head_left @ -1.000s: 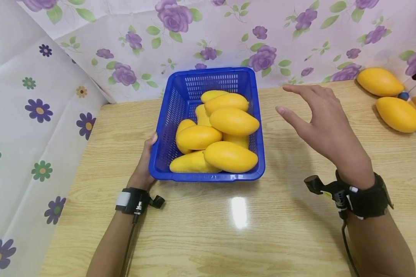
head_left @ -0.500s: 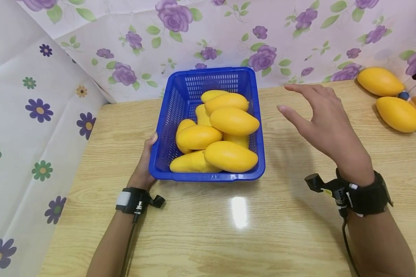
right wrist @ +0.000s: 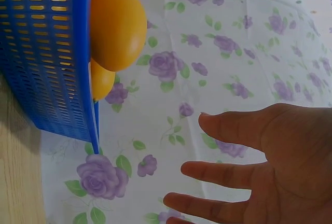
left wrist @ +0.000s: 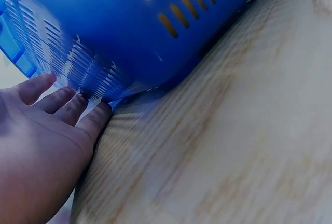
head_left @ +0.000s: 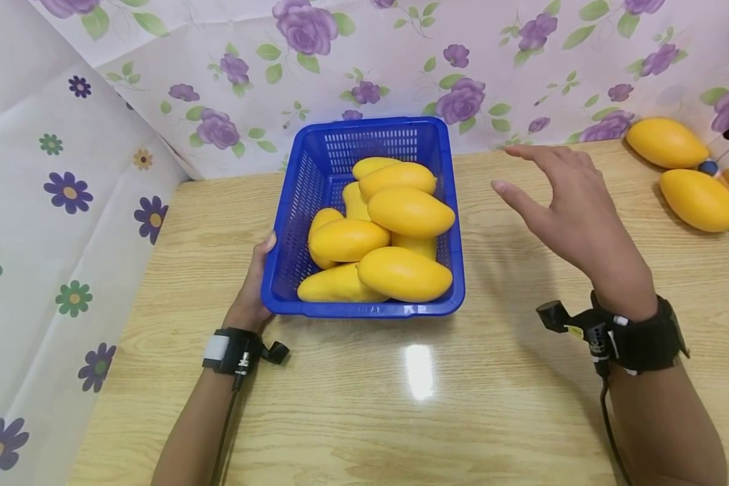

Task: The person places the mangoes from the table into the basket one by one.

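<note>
A blue plastic basket (head_left: 362,310) holds several yellow mangoes (head_left: 404,274), heaped up to its right side. At the basket's left wall is my left hand (head_left: 252,287), partly hidden under the rim. In the left wrist view its extended fingers (left wrist: 66,111) rest with their tips against the slotted wall. To the right of the basket, my right hand (head_left: 577,219) hovers over the table with thumb and fingers spread, holding nothing. The right wrist view shows this hand's fingers (right wrist: 223,175) apart from the basket wall (right wrist: 46,63).
Two more mangoes (head_left: 665,144) lie on the wooden table (head_left: 340,418) at the far right, beside a small blue object (head_left: 708,167). Behind the basket rises a sheet with purple roses (head_left: 306,30). A flower-printed sheet (head_left: 42,223) borders the left side.
My right hand has drifted slightly to the right and up. The left hand, the basket and the mangoes stay where they were.
</note>
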`<state>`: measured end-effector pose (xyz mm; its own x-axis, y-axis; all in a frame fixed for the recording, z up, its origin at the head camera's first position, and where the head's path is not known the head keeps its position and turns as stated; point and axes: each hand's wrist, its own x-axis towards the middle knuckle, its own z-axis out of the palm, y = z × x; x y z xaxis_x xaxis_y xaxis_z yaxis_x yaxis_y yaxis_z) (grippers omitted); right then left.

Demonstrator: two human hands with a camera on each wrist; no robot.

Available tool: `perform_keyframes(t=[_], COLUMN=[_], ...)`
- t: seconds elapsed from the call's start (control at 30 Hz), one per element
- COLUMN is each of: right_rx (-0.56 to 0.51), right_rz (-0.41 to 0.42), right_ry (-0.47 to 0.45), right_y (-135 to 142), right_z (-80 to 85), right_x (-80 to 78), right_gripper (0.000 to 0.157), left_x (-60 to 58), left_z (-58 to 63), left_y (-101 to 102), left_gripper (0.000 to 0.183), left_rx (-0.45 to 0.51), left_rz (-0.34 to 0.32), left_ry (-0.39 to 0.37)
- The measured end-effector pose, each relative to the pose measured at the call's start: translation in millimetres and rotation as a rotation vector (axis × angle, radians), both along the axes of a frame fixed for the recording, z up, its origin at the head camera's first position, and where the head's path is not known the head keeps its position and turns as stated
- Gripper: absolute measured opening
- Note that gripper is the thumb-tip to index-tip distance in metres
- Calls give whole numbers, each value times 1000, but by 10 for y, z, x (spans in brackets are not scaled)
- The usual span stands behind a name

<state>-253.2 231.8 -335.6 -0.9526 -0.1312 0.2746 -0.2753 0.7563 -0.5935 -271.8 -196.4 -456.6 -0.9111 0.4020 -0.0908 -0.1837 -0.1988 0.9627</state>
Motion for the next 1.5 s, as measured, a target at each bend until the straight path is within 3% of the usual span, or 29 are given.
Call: perform_keyframes(t=[1.5], right_rx=[-29], right_rz=[-67], right_ry=[-40], right_y=[231], right_z=[-48], right_x=[-133], right_gripper=[58], left_x=[5], left_z=[6], left_y=[4], left_gripper=[66], left_rx=[8], left_rz=[8], left_ry=[-9])
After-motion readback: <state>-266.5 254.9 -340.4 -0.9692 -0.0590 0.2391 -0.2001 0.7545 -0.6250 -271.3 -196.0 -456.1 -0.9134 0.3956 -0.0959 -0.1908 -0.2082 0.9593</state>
